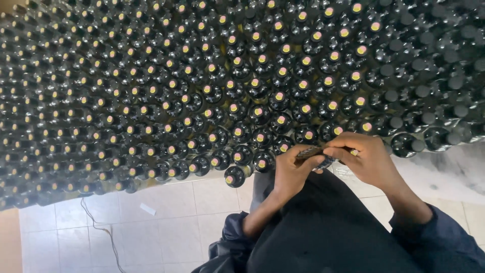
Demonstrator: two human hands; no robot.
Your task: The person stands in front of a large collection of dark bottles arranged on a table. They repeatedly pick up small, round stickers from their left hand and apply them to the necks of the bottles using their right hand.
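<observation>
A dense field of dark glass bottles (212,91) fills the upper part of the view, most with small yellow tops; those at the far right (434,76) carry black caps. My left hand (293,169) and my right hand (366,156) meet at the near edge of the bottles. Between them they hold a small dark object (314,154), a cap or stack of caps as far as I can tell. A yellow-topped bottle peeks out under my right fingers.
White floor tiles (172,222) lie below the bottles, with a thin cable (103,230) and a scrap of paper (148,209). My dark clothing (333,232) covers the lower right.
</observation>
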